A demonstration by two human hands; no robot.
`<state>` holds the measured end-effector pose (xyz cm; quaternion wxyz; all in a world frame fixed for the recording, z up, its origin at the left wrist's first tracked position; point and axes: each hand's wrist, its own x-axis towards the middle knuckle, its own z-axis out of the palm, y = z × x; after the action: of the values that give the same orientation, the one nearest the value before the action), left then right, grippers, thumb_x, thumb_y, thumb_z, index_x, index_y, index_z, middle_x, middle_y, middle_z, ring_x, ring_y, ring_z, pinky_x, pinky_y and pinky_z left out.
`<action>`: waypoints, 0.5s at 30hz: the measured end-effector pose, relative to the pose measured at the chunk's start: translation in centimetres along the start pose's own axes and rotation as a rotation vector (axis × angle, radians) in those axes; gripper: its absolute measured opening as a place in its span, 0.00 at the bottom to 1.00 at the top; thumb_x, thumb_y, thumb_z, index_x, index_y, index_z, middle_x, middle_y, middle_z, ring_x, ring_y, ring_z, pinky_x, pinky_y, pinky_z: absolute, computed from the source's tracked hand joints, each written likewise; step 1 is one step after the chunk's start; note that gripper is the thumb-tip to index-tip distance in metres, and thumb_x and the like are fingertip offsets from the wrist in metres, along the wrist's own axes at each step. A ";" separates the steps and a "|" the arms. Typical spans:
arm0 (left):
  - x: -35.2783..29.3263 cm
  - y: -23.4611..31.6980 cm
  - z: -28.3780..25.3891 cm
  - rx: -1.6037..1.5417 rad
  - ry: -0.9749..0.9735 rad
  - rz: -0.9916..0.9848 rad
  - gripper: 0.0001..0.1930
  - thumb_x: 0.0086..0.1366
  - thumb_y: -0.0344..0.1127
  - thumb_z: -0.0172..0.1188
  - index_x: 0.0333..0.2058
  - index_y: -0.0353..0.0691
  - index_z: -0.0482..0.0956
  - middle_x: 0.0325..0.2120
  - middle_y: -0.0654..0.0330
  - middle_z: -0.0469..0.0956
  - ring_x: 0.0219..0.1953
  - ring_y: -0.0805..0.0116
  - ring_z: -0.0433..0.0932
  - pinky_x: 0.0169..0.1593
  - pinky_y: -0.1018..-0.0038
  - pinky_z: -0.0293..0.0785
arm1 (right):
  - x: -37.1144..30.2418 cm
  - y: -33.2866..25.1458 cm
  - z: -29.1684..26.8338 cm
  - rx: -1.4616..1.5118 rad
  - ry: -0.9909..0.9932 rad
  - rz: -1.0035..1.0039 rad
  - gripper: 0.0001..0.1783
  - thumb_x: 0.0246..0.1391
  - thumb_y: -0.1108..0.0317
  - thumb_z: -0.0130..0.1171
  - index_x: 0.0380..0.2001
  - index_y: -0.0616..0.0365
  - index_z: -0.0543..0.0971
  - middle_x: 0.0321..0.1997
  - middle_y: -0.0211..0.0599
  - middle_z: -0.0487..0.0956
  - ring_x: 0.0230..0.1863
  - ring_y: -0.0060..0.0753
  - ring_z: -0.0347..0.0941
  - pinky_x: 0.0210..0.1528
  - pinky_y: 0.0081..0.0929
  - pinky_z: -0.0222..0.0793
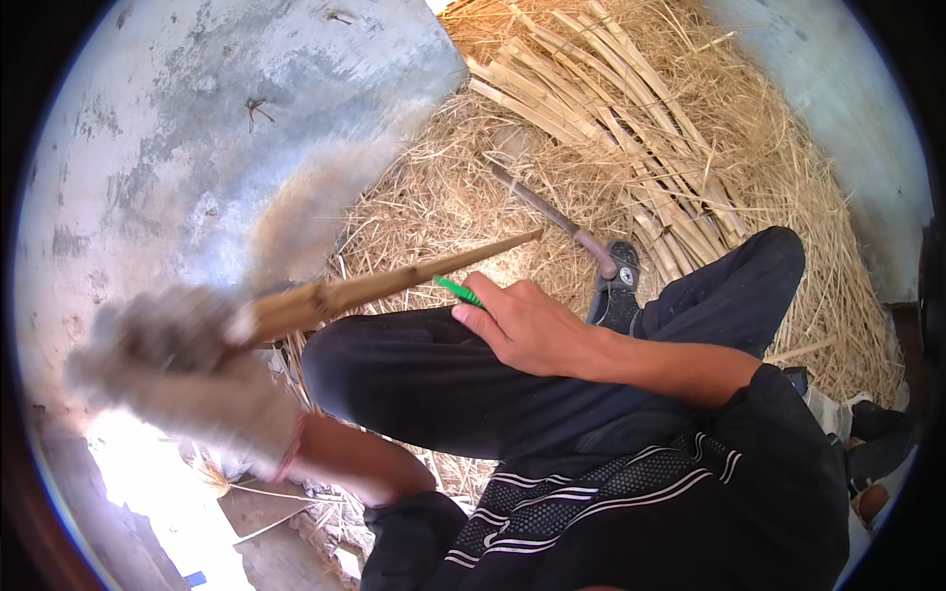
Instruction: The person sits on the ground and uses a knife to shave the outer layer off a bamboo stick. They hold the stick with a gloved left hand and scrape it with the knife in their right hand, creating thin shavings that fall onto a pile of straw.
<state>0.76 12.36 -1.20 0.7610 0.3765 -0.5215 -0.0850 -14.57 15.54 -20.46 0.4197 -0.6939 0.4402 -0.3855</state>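
My left hand (182,360), in a pale work glove and smeared by motion, is closed round the thick end of a bamboo piece (370,290). The bamboo slants across in front of my left knee, and its narrow end points to the right. In my bare right hand (537,330) is a small bright green tool (458,291), gripped between thumb and fingers; most of it is hidden, so its exact kind does not show. Its visible end lies close to the bamboo, and I cannot tell whether they touch.
Split bamboo strips (631,128) lie in a pile on straw (424,197) at the far right. A tool with a dark bar and brown handle (593,251) rests by my shoe (621,295). A worn pale wall (246,108) rises at left, another wall (847,128) at right.
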 end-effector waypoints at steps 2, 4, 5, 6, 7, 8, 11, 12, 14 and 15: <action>-0.3 -2.0 0.1 -0.140 -0.139 -0.010 0.28 0.66 0.59 0.53 0.14 0.52 0.56 0.10 0.73 0.46 0.11 0.80 0.48 0.12 0.80 0.51 | -0.1 1.3 -0.6 -0.102 -0.018 0.052 0.16 0.64 0.58 0.47 0.39 0.63 0.68 0.16 0.54 0.73 0.21 0.61 0.73 0.25 0.51 0.66; -0.3 -2.5 -0.7 -0.194 -0.149 -0.091 0.27 0.67 0.58 0.53 0.15 0.52 0.55 0.10 0.73 0.46 0.11 0.80 0.47 0.12 0.80 0.51 | -0.3 2.5 -0.3 -0.169 -0.031 0.105 0.17 0.65 0.58 0.45 0.41 0.64 0.68 0.18 0.56 0.75 0.23 0.63 0.74 0.27 0.54 0.69; 0.1 -1.4 -1.5 -0.188 -0.139 -0.113 0.27 0.67 0.57 0.53 0.15 0.52 0.55 0.10 0.73 0.46 0.11 0.80 0.47 0.12 0.80 0.50 | -0.1 2.7 0.7 -0.176 -0.049 0.111 0.17 0.65 0.58 0.45 0.41 0.64 0.68 0.19 0.56 0.75 0.24 0.63 0.74 0.28 0.54 0.70; 0.2 -1.7 -0.9 -0.182 -0.097 -0.114 0.27 0.67 0.56 0.53 0.15 0.52 0.54 0.10 0.73 0.46 0.11 0.79 0.46 0.13 0.80 0.50 | 0.0 4.0 0.7 -0.214 -0.020 0.147 0.17 0.65 0.58 0.45 0.41 0.64 0.68 0.20 0.57 0.76 0.25 0.64 0.75 0.29 0.55 0.70; 0.1 -2.1 -0.3 -0.174 -0.060 -0.116 0.27 0.67 0.56 0.53 0.15 0.52 0.54 0.10 0.73 0.46 0.11 0.79 0.46 0.13 0.80 0.50 | 0.2 6.3 0.6 -0.279 0.005 0.197 0.17 0.65 0.58 0.44 0.41 0.65 0.69 0.21 0.58 0.76 0.25 0.63 0.75 0.28 0.54 0.71; 0.0 -2.4 0.3 -0.151 -0.023 -0.117 0.27 0.67 0.56 0.53 0.15 0.52 0.55 0.10 0.73 0.46 0.11 0.79 0.46 0.13 0.80 0.50 | 0.5 9.0 0.6 -0.330 0.021 0.244 0.17 0.65 0.59 0.44 0.41 0.65 0.69 0.21 0.58 0.76 0.26 0.62 0.75 0.28 0.53 0.71; 0.1 -2.5 -0.6 -0.162 -0.034 -0.136 0.26 0.67 0.55 0.53 0.16 0.52 0.56 0.10 0.73 0.46 0.11 0.79 0.46 0.13 0.80 0.50 | 1.2 8.2 0.2 -0.293 -0.050 0.276 0.17 0.65 0.60 0.44 0.41 0.66 0.70 0.25 0.58 0.77 0.28 0.60 0.76 0.29 0.51 0.73; 0.2 -2.2 -1.3 -0.173 -0.053 -0.148 0.25 0.67 0.55 0.53 0.16 0.51 0.57 0.10 0.72 0.47 0.11 0.79 0.47 0.13 0.80 0.51 | 1.3 7.2 0.3 -0.247 -0.100 0.266 0.17 0.65 0.60 0.44 0.41 0.67 0.70 0.26 0.58 0.77 0.29 0.60 0.77 0.29 0.50 0.74; 0.4 -1.9 -1.2 -0.126 -0.048 -0.097 0.26 0.68 0.55 0.52 0.15 0.52 0.55 0.09 0.73 0.47 0.10 0.80 0.47 0.11 0.80 0.50 | 1.3 7.7 0.9 -0.217 -0.090 0.249 0.18 0.65 0.60 0.43 0.45 0.67 0.69 0.25 0.62 0.77 0.29 0.64 0.76 0.32 0.53 0.72; 0.4 -2.1 -1.0 -0.109 -0.047 -0.076 0.27 0.68 0.55 0.51 0.15 0.52 0.54 0.09 0.73 0.47 0.10 0.81 0.47 0.10 0.80 0.50 | 1.4 8.7 1.3 -0.207 -0.081 0.245 0.19 0.65 0.59 0.43 0.47 0.67 0.68 0.25 0.64 0.77 0.29 0.67 0.75 0.34 0.54 0.71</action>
<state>2.34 11.15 -2.43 0.7642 0.3519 -0.5190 -0.1510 -15.45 12.25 -28.64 0.4071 -0.6894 0.5418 -0.2559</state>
